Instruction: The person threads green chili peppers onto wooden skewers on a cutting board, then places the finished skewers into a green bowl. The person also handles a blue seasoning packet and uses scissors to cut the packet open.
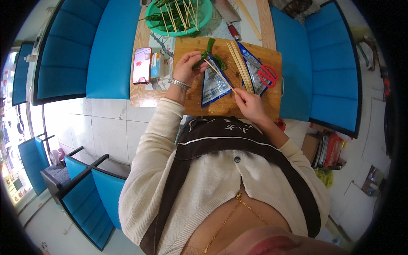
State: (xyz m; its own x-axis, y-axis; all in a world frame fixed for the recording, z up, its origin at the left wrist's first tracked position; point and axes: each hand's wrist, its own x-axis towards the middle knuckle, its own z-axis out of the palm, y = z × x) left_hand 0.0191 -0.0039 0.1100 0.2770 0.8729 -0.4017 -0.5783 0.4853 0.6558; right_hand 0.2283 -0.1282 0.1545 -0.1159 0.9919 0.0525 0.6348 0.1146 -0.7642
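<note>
Above a wooden cutting board (194, 110), my left hand (188, 67) holds a green pepper (198, 63) between thumb and fingers. My right hand (250, 103) grips the lower end of a thin wooden skewer (220, 76), whose upper tip meets the pepper or lies just in front of it; which one I cannot tell. More green pepper (219, 61) lies on the board just beyond. Under the skewer is a blue and silver plastic packet piece (214, 87). A bundle of bare skewers (240, 67) and red-handled scissors (267, 76) rest on the right, over another packet piece (256, 76).
A green plastic basin (210, 12) at the back holds green peppers, several on skewers. Near it lie a cleaver (233, 31) and long sticks (250, 20). Left of the board are a smartphone (142, 66) and a small box (155, 66). Blue padded benches (110, 51) flank the table.
</note>
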